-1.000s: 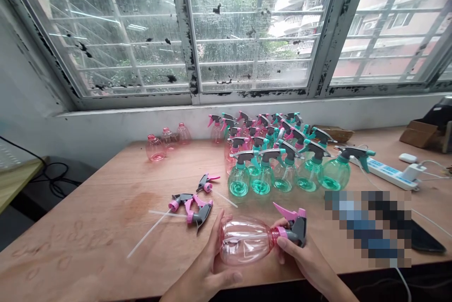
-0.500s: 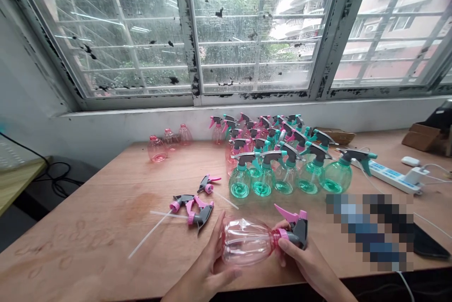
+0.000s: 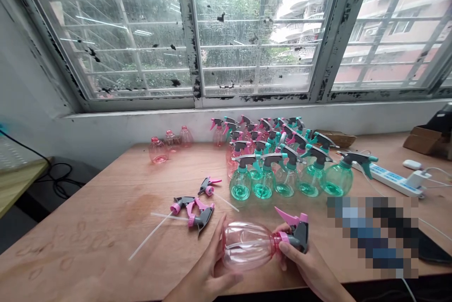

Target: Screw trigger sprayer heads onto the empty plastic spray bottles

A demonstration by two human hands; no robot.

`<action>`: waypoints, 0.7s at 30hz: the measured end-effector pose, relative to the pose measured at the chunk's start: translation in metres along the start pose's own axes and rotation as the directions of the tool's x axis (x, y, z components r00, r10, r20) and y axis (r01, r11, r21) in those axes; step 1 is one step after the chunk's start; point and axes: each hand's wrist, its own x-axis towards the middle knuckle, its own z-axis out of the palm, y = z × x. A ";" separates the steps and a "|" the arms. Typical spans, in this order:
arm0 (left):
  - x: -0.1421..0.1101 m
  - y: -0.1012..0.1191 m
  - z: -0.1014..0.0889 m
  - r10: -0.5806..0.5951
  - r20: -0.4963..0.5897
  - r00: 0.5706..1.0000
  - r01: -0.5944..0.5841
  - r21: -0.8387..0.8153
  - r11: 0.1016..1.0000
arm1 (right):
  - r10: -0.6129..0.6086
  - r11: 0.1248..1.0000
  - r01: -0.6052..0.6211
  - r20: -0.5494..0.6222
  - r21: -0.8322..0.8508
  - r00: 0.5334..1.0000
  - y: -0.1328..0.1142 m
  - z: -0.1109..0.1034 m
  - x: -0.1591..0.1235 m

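In the head view, your left hand (image 3: 206, 266) cups the body of a clear pink bottle (image 3: 247, 245), its fingers curled around the plastic and its thumb up the near side. Your right hand (image 3: 307, 269) is closed around the bottle's neck end, with the thumb pressed just behind a pink collar (image 3: 282, 237). A grey sprayer head (image 3: 301, 236) with a pink trigger sits on that neck. You hold the bottle on its side, neck pointing right, near the front edge of the table (image 3: 70, 226), and you cannot tell if it touches the wood. Just left of it lie three loose sprayers (image 3: 201, 216), two close together and one beyond, with long clear dip tubes (image 3: 151, 234). Farther back stand rows of capped green bottles (image 3: 263, 184), with pink ones among them behind. Three uncapped pink bottles (image 3: 157, 151) stand toward the far left. To the right are a power strip (image 3: 388, 182) and a cardboard box (image 3: 423, 137), and a pixelated patch (image 3: 370, 236) hides whatever lies nearby. Behind everything is a barred window (image 3: 254, 34).
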 end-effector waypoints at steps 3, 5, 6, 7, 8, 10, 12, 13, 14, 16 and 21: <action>-0.001 0.004 0.000 0.027 -0.024 0.999 -0.024 0.116 0.993 | -0.001 1.000 0.001 -0.005 0.005 1.000 0.000 0.001 0.000; -0.001 0.002 -0.001 0.027 -0.024 0.999 -0.024 0.125 0.992 | -0.004 1.000 0.004 -0.003 0.002 1.000 0.001 0.000 0.000; 0.000 -0.001 -0.002 0.031 -0.030 0.999 -0.028 0.098 0.995 | -0.004 1.000 0.004 0.005 -0.002 1.000 0.001 -0.001 0.000; 0.001 -0.004 -0.001 0.042 -0.043 0.998 -0.039 0.055 0.998 | -0.006 1.000 0.006 0.013 -0.007 1.000 0.002 -0.002 0.000; 0.002 -0.008 -0.001 0.063 -0.059 0.996 -0.063 0.006 0.998 | -0.014 1.000 0.014 0.018 -0.011 1.000 0.003 -0.003 0.000; 0.007 -0.015 0.003 0.133 -0.084 0.988 -0.140 -0.080 0.987 | -0.041 0.999 0.041 0.016 -0.019 0.999 0.005 -0.005 -0.001; 0.016 -0.014 0.010 0.221 -0.067 0.973 -0.228 -0.104 0.968 | -0.077 0.997 0.076 -0.026 -0.005 0.997 0.007 -0.007 -0.002; 0.022 -0.009 0.013 0.266 -0.049 0.963 -0.270 -0.089 0.959 | -0.089 0.996 0.090 -0.056 0.016 0.994 0.008 -0.008 -0.002; 0.028 -0.002 0.016 0.313 -0.028 0.949 -0.314 -0.059 0.948 | -0.095 0.994 0.100 -0.087 0.048 0.992 0.008 -0.008 -0.002; 0.041 0.019 0.020 0.346 0.008 0.938 -0.346 0.056 0.937 | -0.089 0.987 0.107 -0.148 0.121 0.985 0.006 -0.008 -0.001; 0.060 0.077 0.021 0.214 0.095 0.972 -0.232 0.528 0.817 | -0.037 0.979 0.071 -0.175 0.193 0.984 -0.006 -0.006 0.005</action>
